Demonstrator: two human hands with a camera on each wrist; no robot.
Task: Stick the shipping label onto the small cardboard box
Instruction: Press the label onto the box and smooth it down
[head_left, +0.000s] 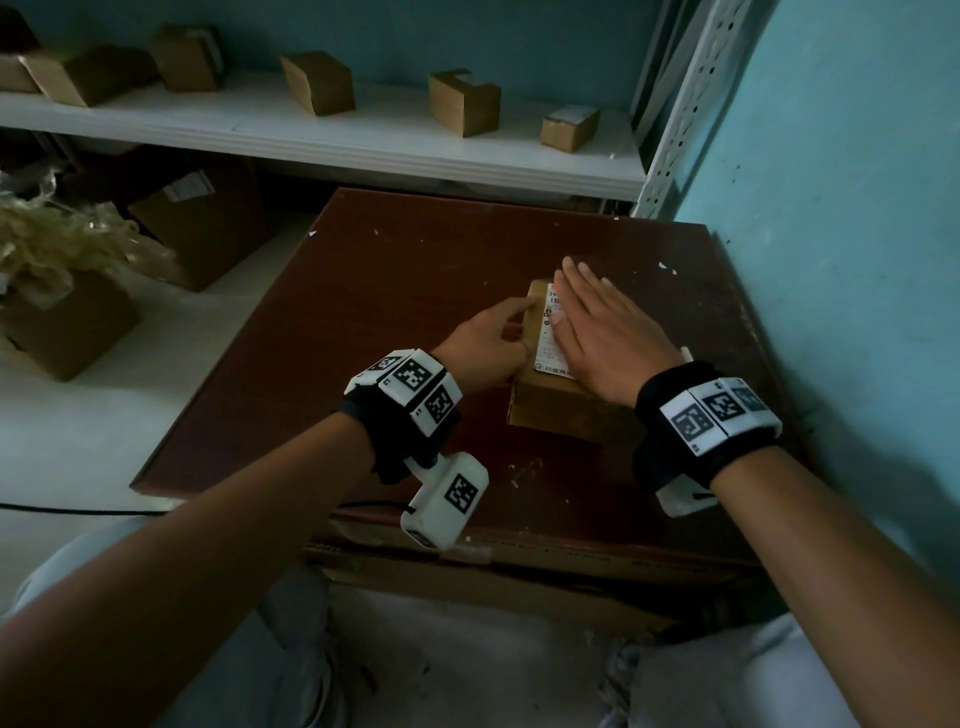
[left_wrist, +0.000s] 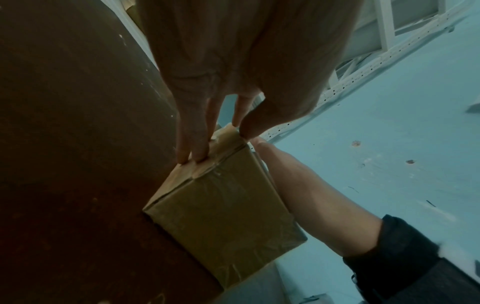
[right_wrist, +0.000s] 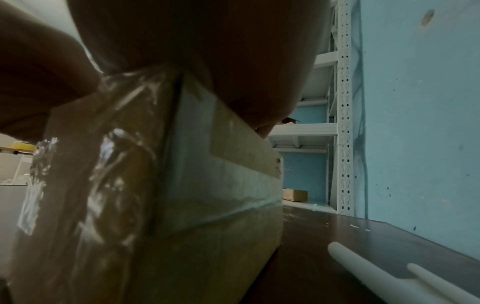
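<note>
The small cardboard box (head_left: 556, 410) stands on the dark brown table (head_left: 374, 322), right of its middle. A white shipping label (head_left: 549, 340) lies on the box's top. My right hand (head_left: 597, 319) lies flat over the label with straight fingers, covering its right part. My left hand (head_left: 493, 343) grips the box's left top edge. In the left wrist view its fingertips (left_wrist: 192, 154) touch the taped side of the box (left_wrist: 223, 218) and the thumb sits at the top edge. In the right wrist view the palm (right_wrist: 207, 51) presses on the box (right_wrist: 161, 205).
A white shelf (head_left: 363, 140) behind the table carries several cardboard boxes. More boxes (head_left: 202, 228) and packing straw sit on the floor at the left. A blue wall (head_left: 841, 260) runs close along the table's right side. A white curled strip (right_wrist: 376, 273) lies on the table right of the box.
</note>
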